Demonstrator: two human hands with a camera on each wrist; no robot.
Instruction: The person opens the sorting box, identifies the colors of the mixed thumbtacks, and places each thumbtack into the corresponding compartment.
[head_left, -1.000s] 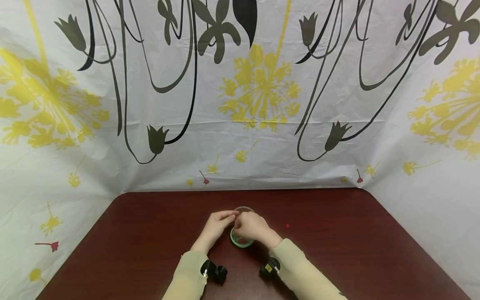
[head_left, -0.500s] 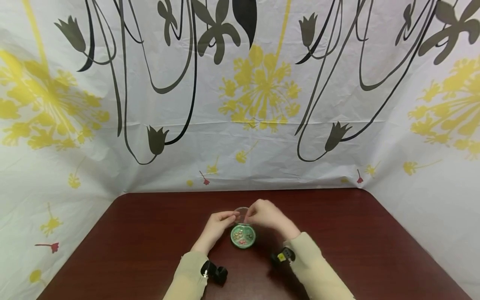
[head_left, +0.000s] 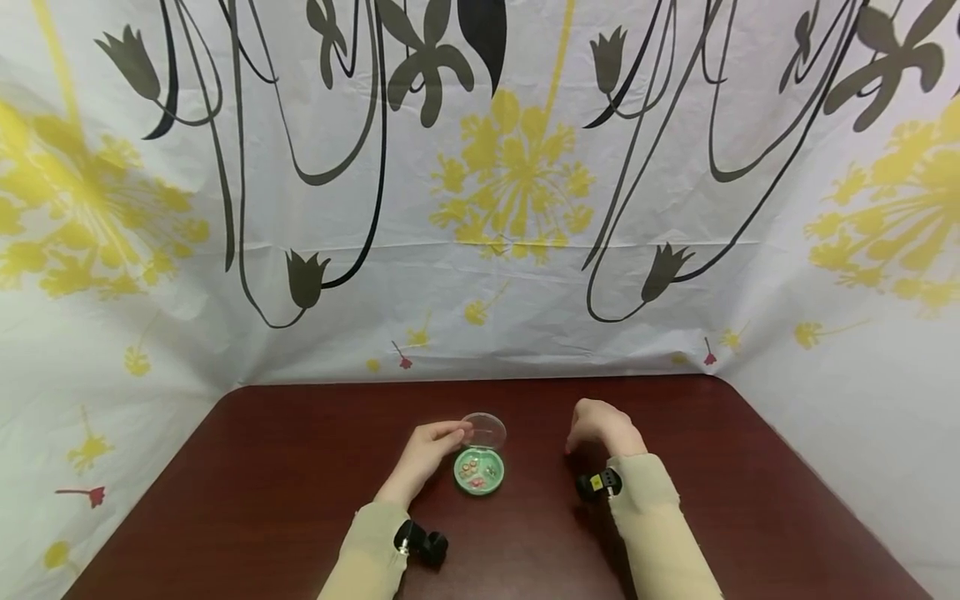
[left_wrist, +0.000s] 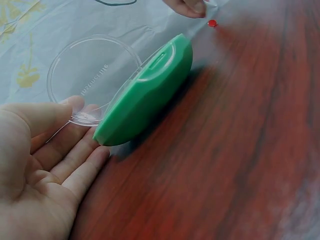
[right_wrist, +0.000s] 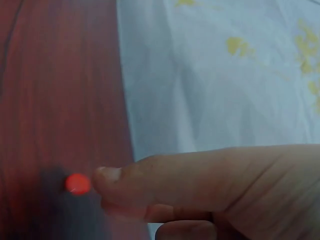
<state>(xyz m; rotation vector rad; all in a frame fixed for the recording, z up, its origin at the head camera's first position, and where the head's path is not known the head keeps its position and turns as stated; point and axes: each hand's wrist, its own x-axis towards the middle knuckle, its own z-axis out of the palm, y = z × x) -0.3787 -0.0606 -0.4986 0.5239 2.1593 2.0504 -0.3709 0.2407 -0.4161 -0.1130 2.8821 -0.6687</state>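
Observation:
A small round green case [left_wrist: 150, 100] stands with its hinged clear lid [left_wrist: 95, 60] raised. Several small coloured pieces [head_left: 478, 475] lie inside, in the head view. My left hand [head_left: 424, 450] pinches the lid's left edge between thumb and fingers, and its lower fingertips lie right by the green base. Off to the right, my right hand [head_left: 602, 423] is low over the table with bent fingers. Just beyond its thumb tip, a small round red piece [right_wrist: 78, 184] lies on the wood, apart from the fingers. The head view hides this piece behind the hand.
The dark reddish table [head_left: 315, 467] has rounded far corners. A white sheet with yellow and grey flowers [head_left: 540, 333] hangs behind it and along both sides. Black cameras [head_left: 427, 546] are strapped to both wrists.
My right hand has moved from above the case, past its raised lid, to the red piece on the right. The left hand keeps its hold on the lid.

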